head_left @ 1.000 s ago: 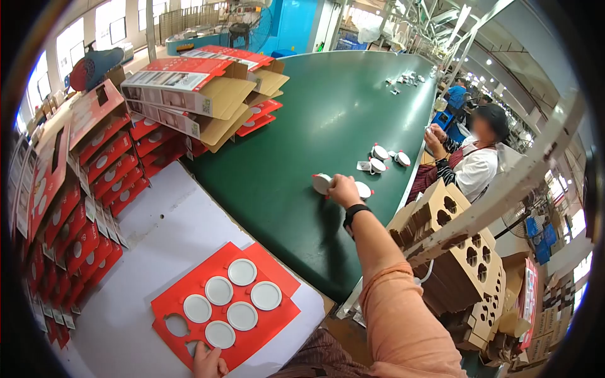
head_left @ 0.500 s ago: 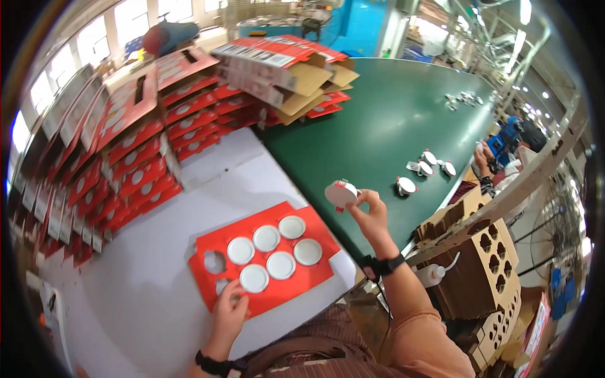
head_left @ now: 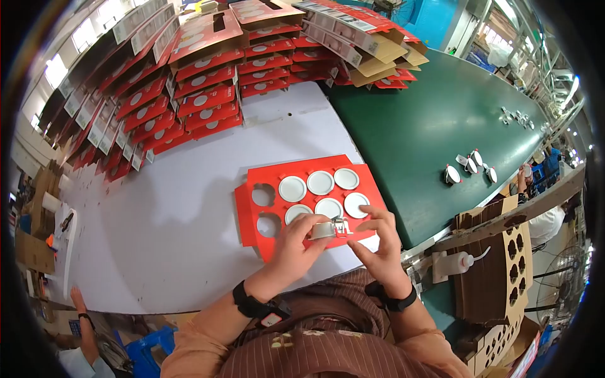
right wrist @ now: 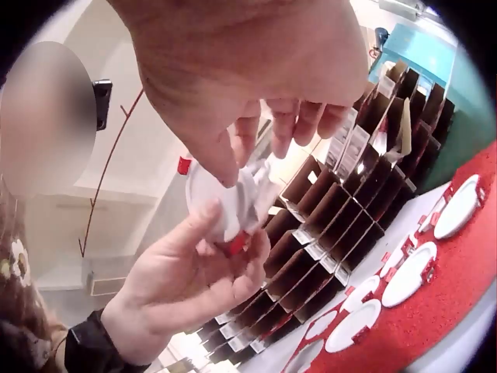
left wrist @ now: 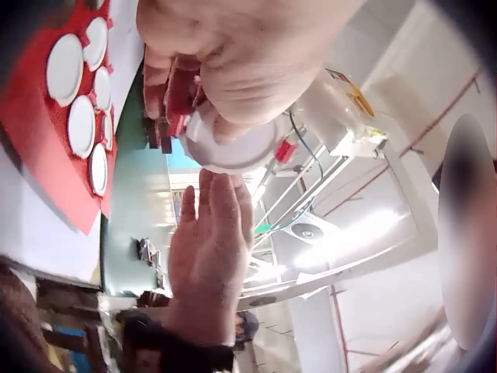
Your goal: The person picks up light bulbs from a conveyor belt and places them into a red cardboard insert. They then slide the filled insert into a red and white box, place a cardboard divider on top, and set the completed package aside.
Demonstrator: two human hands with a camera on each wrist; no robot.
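Note:
My left hand (head_left: 291, 251) grips a round white downlight (head_left: 323, 231) with red tabs and a metal clip, held over the near edge of a red cardboard sheet (head_left: 372, 184). The left thumb lies on its white face (left wrist: 252, 149) in the left wrist view. My right hand (head_left: 383, 252) is close at the downlight's right side, fingers spread and mostly straight, its thumb overlapping the downlight (right wrist: 211, 198) in the right wrist view. In the sheet sit several white downlights (head_left: 320, 183) in two rows. Two cutouts at its left end show the white table (head_left: 183, 252) through them.
Stacks of folded red boxes (head_left: 208, 97) stand at the back left. On the green belt (head_left: 403, 138) at right lie several more downlights (head_left: 452, 174). Brown cardboard inserts (head_left: 491, 271) and a white bottle (head_left: 455, 263) are beyond the right hand.
The right hand has picked a downlight off the green belt and brought it over the red sheet. The left hand has left the sheet's edge and now holds that downlight.

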